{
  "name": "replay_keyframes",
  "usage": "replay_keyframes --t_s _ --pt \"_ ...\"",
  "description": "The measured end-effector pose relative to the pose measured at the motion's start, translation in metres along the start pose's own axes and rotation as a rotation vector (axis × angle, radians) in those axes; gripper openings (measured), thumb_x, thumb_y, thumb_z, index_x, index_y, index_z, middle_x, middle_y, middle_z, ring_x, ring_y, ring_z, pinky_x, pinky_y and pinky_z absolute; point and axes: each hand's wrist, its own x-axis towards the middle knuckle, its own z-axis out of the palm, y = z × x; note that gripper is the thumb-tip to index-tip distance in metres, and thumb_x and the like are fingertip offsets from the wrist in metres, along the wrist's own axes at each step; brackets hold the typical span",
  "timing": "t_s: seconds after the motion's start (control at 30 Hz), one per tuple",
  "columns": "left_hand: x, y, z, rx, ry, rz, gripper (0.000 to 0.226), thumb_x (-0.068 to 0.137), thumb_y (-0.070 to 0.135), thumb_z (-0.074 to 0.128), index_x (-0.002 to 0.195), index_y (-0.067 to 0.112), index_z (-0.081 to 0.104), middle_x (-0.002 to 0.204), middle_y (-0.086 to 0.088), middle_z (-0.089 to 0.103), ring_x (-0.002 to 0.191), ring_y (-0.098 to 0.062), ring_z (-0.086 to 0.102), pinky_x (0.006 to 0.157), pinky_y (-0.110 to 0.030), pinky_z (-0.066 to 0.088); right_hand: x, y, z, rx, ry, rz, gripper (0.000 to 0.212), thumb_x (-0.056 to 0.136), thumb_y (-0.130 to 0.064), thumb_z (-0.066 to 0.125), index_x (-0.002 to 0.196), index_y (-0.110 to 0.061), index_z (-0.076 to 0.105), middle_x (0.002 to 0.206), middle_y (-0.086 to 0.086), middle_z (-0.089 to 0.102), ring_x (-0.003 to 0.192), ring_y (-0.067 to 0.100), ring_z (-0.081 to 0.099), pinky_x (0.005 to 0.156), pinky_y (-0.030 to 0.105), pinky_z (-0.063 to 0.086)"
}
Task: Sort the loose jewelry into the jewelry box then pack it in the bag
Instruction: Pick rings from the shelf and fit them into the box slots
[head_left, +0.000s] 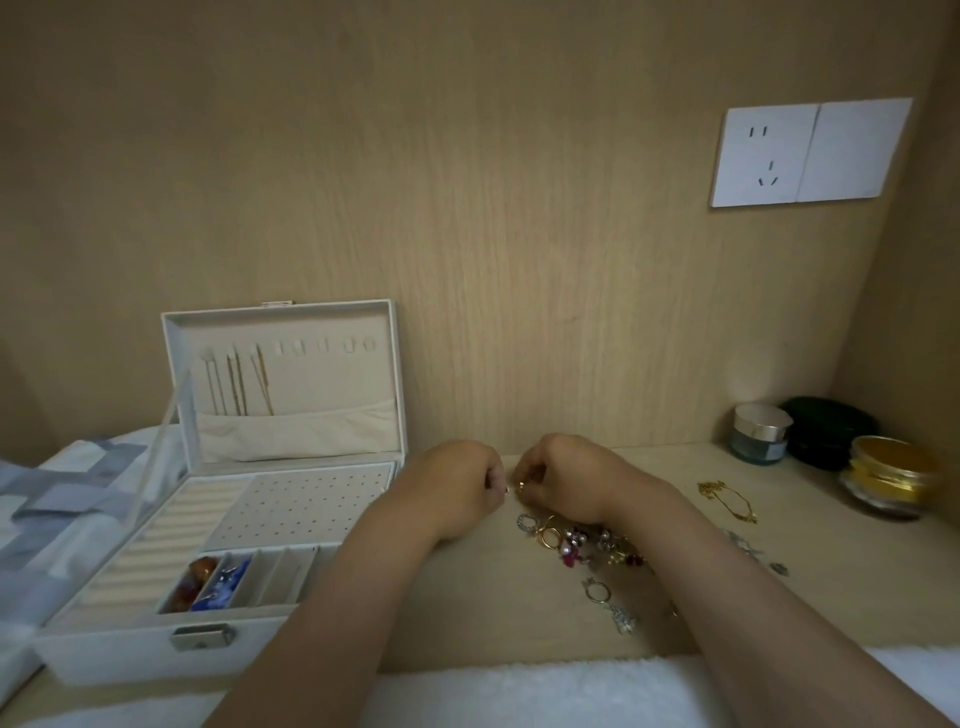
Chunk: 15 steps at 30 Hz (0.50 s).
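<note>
Looking down, we see white fluffy cloth (519, 691) along the bottom edge, with our bare forearms reaching up over it. Just beyond, at lower centre right, loose jewelry (576, 545) lies scattered on the pale wooden desk (779, 597): rings, beaded pieces and silver charms. At lower left the white jewelry box (130, 660) stands open with its lid upright. A few coloured pieces sit in its front compartments and thin chains hang in the lid. Blue-grey patterned fabric (52, 499) lies beside it at the left edge.

At centre, our left hand (457, 483) and right hand (566, 478) meet just above the pile. The right hand's curled fingers pinch a small gold piece (521, 486). The left hand's fingers curl close to it, but we cannot tell whether they hold it.

A gold chain (727, 501) lies to the right. Farther back stand a silver-lidded jar (758, 434), a dark case (826, 431) and a gold tin (888, 483). A white wall socket (810, 153) sits at upper right.
</note>
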Motion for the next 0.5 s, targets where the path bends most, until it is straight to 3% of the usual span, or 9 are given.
replay_keyframes --t_s 0.1,0.2,0.5 --pt "-0.004 -0.003 -0.019 -0.104 0.085 -0.041 0.008 0.088 0.033 0.061 0.087 0.027 0.067 0.087 0.013 0.066 0.087 -0.011 0.063 0.082 -0.032 0.054 -0.004 -0.012 -0.006 0.068 0.093 -0.054 0.017 0.091 -0.032 0.065 0.104 -0.029 0.075 0.098 -0.011 0.068 0.087 0.006 0.062 0.082 0.031 0.054" --pt "-0.014 -0.014 -0.038 -0.216 0.158 -0.078 0.005 0.089 0.031 0.062 0.086 0.028 0.065 0.081 0.014 0.064 0.080 -0.006 0.061 0.079 -0.030 0.052 -0.006 -0.032 -0.013 0.115 0.161 -0.127 0.019 0.093 -0.034 0.064 0.108 -0.027 0.073 0.103 -0.010 0.063 0.075 -0.004 0.051 0.081 0.027 0.048" --pt "-0.071 -0.068 -0.078 -0.218 0.254 -0.124 0.010 0.092 0.036 0.059 0.084 0.035 0.065 0.088 0.015 0.067 0.081 -0.002 0.060 0.076 -0.029 0.051 -0.008 -0.113 -0.002 0.143 0.221 -0.304 0.019 0.094 -0.037 0.064 0.110 -0.031 0.071 0.104 -0.012 0.062 0.074 -0.006 0.047 0.081 0.027 0.048"
